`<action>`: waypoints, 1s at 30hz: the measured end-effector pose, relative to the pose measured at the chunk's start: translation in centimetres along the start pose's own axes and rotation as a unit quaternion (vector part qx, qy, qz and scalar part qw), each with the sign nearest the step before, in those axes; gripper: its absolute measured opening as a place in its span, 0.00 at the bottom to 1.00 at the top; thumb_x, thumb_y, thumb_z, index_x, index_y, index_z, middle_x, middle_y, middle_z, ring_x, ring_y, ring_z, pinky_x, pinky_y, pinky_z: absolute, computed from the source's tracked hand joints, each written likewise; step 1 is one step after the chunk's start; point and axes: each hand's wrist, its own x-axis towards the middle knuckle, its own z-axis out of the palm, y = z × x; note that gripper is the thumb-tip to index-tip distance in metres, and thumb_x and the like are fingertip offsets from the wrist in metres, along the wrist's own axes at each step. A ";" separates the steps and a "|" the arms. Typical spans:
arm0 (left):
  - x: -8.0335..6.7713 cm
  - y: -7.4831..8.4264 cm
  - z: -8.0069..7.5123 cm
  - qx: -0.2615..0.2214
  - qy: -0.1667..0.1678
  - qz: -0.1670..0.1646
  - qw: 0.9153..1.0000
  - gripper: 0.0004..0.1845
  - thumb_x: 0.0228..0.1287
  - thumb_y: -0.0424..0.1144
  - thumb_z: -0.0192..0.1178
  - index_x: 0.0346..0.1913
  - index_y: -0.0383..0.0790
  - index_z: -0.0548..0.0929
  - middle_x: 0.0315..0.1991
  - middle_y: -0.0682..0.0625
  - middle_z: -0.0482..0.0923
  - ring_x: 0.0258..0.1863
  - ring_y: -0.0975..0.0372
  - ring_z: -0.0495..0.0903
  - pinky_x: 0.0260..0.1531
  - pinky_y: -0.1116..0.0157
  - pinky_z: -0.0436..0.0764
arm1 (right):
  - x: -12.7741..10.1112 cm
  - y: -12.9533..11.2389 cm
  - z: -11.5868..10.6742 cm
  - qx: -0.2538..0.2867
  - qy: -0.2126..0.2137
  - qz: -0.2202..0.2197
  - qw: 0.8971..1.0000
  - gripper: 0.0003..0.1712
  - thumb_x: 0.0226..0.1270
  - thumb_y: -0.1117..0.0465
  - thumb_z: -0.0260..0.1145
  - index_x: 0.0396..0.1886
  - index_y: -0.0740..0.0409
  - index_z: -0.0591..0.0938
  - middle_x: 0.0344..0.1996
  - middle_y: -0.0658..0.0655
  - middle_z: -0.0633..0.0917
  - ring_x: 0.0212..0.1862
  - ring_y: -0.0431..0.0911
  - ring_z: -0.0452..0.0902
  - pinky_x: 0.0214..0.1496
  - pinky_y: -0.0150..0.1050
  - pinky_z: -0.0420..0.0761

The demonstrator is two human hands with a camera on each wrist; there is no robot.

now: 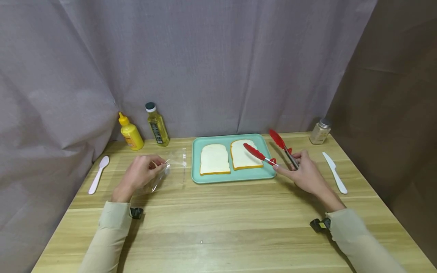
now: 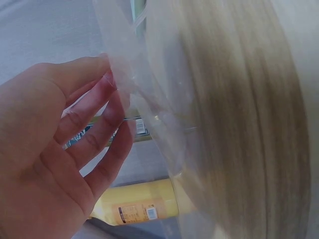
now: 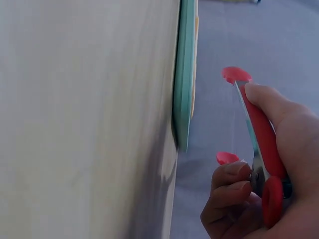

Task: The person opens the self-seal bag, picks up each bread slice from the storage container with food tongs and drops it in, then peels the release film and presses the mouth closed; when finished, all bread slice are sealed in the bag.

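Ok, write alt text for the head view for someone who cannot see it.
A person's right hand holds open red tongs over a teal tray bearing two bread slices, while the left hand pinches a clear plastic bag on the wooden table. Behind stand a mustard bottle, an oil bottle and a spice jar; a white spoon and knife flank the scene.

In the left wrist view the bag (image 2: 149,99) blurs the bottles' labels; the tongs' (image 3: 259,144) tips are hidden in the right wrist view.

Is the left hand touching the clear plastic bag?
Touching. The left wrist view shows the left hand with fingertips pinching the clear plastic bag at its edge.
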 end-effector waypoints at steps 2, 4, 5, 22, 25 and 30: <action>0.0 0.0 0.0 -0.001 -0.001 0.000 1.000 0.06 0.74 0.38 0.71 0.48 0.44 0.94 0.38 0.49 0.93 0.35 0.60 0.89 0.40 0.57 0.88 | -0.5 -0.5 0.3 0.004 -0.009 -0.003 1.000 0.53 0.62 0.30 0.78 0.64 0.65 0.67 0.32 0.58 0.79 0.30 0.47 0.73 0.29 0.37 0.75; 0.0 0.1 0.1 -0.002 0.000 0.002 1.000 0.06 0.74 0.37 0.71 0.48 0.44 0.94 0.38 0.49 0.93 0.35 0.60 0.88 0.39 0.58 0.87 | -0.9 -1.0 0.7 0.005 -0.017 -0.008 1.000 0.53 0.62 0.30 0.79 0.64 0.65 0.67 0.31 0.57 0.79 0.29 0.47 0.73 0.28 0.37 0.74; 0.0 0.1 0.1 -0.002 0.001 0.002 1.000 0.06 0.74 0.37 0.71 0.48 0.44 0.94 0.37 0.49 0.92 0.35 0.60 0.88 0.39 0.58 0.87 | -1.1 -1.3 0.9 0.006 -0.019 -0.011 1.000 0.53 0.61 0.30 0.79 0.64 0.64 0.67 0.31 0.57 0.78 0.29 0.46 0.73 0.27 0.37 0.74; -0.1 -0.1 0.5 0.000 0.001 0.013 1.000 0.05 0.72 0.36 0.72 0.46 0.42 0.94 0.37 0.50 0.93 0.34 0.61 0.88 0.38 0.60 0.87 | -2.2 -3.0 2.9 -0.054 -0.031 -0.052 0.997 0.52 0.53 0.28 0.83 0.59 0.58 0.70 0.32 0.56 0.78 0.33 0.47 0.72 0.30 0.37 0.69; -0.1 -0.1 0.5 -0.003 -0.003 0.013 1.000 0.05 0.73 0.36 0.72 0.46 0.42 0.94 0.37 0.50 0.93 0.34 0.61 0.88 0.38 0.60 0.87 | -2.2 -2.6 2.7 -0.066 -0.032 -0.051 0.996 0.52 0.53 0.28 0.83 0.59 0.58 0.70 0.32 0.56 0.78 0.33 0.47 0.72 0.30 0.37 0.68; 0.0 0.0 0.5 -0.006 -0.008 0.010 1.000 0.05 0.73 0.36 0.71 0.47 0.42 0.94 0.37 0.49 0.92 0.35 0.60 0.88 0.38 0.60 0.86 | -2.2 -2.3 2.0 -0.066 -0.046 -0.034 0.996 0.53 0.54 0.27 0.82 0.59 0.59 0.70 0.33 0.56 0.76 0.33 0.47 0.71 0.30 0.37 0.68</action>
